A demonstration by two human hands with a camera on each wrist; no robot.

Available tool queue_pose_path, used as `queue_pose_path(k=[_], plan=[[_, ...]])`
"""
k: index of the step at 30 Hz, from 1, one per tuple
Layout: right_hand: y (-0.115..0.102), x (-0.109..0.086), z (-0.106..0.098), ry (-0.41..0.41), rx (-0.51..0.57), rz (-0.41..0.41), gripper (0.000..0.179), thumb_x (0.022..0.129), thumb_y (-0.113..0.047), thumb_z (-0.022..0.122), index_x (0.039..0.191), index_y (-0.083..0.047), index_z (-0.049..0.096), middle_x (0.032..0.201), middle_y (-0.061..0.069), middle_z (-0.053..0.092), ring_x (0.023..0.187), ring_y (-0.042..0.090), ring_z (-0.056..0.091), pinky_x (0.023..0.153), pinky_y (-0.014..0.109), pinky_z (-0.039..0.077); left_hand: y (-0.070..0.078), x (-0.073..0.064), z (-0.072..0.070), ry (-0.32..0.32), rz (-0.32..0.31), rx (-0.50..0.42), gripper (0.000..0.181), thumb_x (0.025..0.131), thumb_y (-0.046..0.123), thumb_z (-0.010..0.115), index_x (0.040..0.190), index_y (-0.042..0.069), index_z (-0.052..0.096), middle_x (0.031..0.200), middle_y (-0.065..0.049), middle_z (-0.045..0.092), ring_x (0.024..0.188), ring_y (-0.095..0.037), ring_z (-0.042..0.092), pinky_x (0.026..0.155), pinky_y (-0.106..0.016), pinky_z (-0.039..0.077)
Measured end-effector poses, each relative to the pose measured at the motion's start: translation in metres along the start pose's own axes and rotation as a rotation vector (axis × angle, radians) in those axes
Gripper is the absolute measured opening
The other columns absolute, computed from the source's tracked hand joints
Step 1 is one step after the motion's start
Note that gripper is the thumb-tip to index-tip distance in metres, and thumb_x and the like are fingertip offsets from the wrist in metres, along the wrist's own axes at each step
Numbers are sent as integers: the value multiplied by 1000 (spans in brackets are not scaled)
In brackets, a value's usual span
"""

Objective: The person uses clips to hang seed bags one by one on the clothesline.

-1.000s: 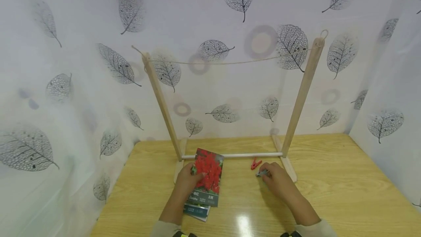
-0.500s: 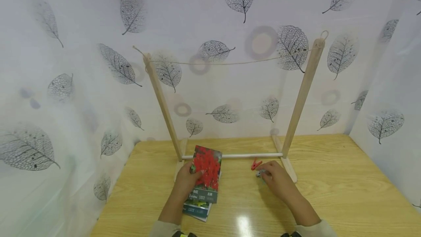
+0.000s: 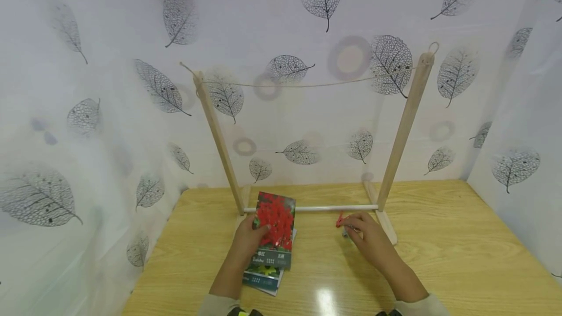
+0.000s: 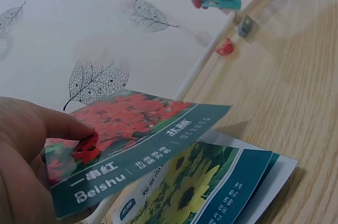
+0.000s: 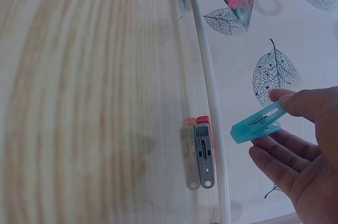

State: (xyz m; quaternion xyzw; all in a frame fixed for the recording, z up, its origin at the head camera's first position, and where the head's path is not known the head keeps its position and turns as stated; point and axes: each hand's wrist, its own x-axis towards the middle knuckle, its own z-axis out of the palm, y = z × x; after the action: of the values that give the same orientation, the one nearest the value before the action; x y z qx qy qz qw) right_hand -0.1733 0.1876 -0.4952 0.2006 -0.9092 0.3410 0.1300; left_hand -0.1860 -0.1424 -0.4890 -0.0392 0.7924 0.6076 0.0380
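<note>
The person's left hand (image 3: 248, 242) pinches a red-flower packet (image 3: 275, 223) along its side edge, thumb laid across the blossoms, the card tilted and raised off the counter (image 3: 448, 247). Below it lies a yellow-flower packet (image 4: 211, 182), partly covered, with a white edge (image 4: 274, 189) of something showing from underneath.

Over on the other side, the right hand (image 5: 301, 155) pinches a teal clip (image 5: 256, 125) between thumb and forefinger, the remaining fingers loosely bent beneath. The clip hangs in the air, touching only the hand. Near that hand a grey clip (image 5: 204, 155) and a red clip (image 5: 203, 120) lie on the counter, close together, just beside a white rod (image 3: 333, 207).

The rod joins the feet of a wooden stand (image 3: 406, 128) that rises behind both hands. A thin cord (image 3: 303, 86), slightly slack, runs between the tops of its two posts. Past it hangs a pale curtain (image 3: 281, 18) printed with dark leaf skeletons.
</note>
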Motion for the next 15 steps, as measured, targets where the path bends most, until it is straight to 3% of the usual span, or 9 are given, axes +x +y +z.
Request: queue_pose_path(k=[9,15], plan=[[0,0,0,47,-19,-56,23,92,-3,71,113,-13,73,120,8,62,105,28,66,80,36,60,5,-3,-3,-7,26,2,44,94,9,62,137,2,57,129,-15,66,112,-22,63,102,-45,52],[1,1,1,79,-14,-107,26,90,0,71,112,-14,72,118,9,63,105,29,65,82,43,60,3,-2,-4,3,23,-4,43,92,7,60,135,2,58,129,-16,66,110,-21,63,101,-43,52]])
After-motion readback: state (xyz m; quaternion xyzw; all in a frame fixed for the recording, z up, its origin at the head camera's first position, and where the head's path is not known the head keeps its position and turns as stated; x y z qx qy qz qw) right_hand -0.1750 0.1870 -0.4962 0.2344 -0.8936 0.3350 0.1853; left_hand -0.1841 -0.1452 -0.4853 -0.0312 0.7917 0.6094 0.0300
